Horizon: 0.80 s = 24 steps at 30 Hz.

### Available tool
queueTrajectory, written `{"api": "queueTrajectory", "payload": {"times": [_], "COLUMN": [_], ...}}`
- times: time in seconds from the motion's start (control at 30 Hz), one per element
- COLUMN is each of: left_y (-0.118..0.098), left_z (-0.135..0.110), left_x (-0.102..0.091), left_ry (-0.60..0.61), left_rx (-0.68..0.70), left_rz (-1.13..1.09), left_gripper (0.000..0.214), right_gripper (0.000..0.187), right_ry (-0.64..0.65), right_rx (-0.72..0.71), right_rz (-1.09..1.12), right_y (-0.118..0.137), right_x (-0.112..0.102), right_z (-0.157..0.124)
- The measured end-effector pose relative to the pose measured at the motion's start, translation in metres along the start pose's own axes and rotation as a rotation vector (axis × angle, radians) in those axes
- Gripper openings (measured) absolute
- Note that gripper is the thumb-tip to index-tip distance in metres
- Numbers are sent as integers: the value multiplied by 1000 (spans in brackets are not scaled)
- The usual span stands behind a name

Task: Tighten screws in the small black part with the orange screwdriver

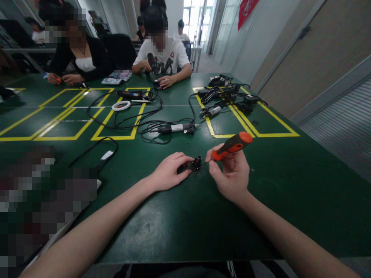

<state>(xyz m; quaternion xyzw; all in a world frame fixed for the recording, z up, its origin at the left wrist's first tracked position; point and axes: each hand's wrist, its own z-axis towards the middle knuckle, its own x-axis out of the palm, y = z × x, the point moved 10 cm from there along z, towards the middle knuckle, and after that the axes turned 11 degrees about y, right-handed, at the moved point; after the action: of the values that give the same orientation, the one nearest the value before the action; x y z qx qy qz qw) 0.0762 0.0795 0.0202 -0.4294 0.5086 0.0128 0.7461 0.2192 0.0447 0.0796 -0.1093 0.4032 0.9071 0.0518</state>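
My right hand (232, 173) is closed around an orange-and-black screwdriver (232, 145), its handle pointing up and right and its tip aimed at a small black part (196, 163) on the green table (179, 216). My left hand (171, 170) rests on the table with its fingers curled, pinching that black part from the left. The screwdriver's tip is too thin to see clearly.
A silver-and-black power tool (176, 128) with tangled black cables lies just beyond my hands. More black tools and cords (228, 98) pile at the back right, a white tape ring (121, 105) at the back left. Two people sit across the table, handling small items. Yellow lines mark the tabletop.
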Motion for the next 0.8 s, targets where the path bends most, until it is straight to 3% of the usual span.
{"api": "queueTrajectory", "payload": {"times": [0.2,0.37,0.63,0.8], "left_y": [1,1,2,2], "left_z": [1,1,0,1], "left_x": [1,1,1,1], "left_ry": [-3,3,2,-3], "left_rx": [1,3,-5,-8], "left_rz": [3,-9,-9,-6], "left_gripper": [22,22,24,23], "right_gripper": [22,33,34,39], "right_ry": [23,41,-64,-36], "right_rx": [53,178,128,128], "right_rz": [-20,-38,-11,56], "right_y": [-8,-19,-17,-16], "right_x": [0,1,-7,-2], "right_z": [1,-1,0,-1]}}
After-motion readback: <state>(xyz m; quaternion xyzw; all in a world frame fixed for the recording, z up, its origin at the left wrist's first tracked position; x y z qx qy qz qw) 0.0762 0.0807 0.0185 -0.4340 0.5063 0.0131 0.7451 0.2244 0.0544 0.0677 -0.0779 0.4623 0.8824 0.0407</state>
